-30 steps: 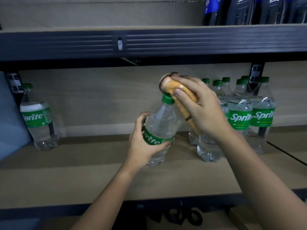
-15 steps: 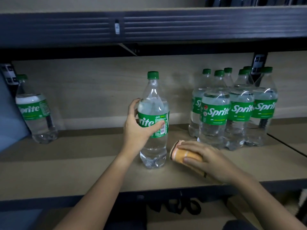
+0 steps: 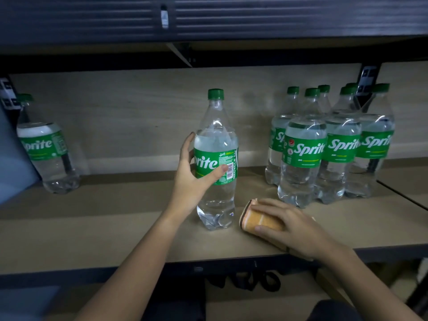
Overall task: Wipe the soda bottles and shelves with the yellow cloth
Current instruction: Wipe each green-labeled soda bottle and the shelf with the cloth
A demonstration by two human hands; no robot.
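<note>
A clear Sprite bottle (image 3: 216, 158) with a green cap stands upright on the wooden shelf (image 3: 115, 228). My left hand (image 3: 192, 179) grips it round the green label. Just right of the bottle's base lies the folded yellow cloth (image 3: 259, 220), flat on the shelf. My right hand (image 3: 291, 225) holds the cloth, fingers over its top and thumb at its near side. A cluster of several Sprite bottles (image 3: 328, 147) stands at the back right. One more Sprite bottle (image 3: 46, 147) stands alone at the far left.
The dark front edge of the upper shelf (image 3: 208, 17) overhangs close above the bottle caps. A dark upright bracket (image 3: 368, 77) sits behind the right cluster. A seam (image 3: 403, 193) divides the shelf at the right. Black straps (image 3: 250, 280) lie on the level below.
My right hand brought the cloth down from the bottle's cap to the shelf beside its base. The bottle went from tilted to upright, and my view dropped lower.
</note>
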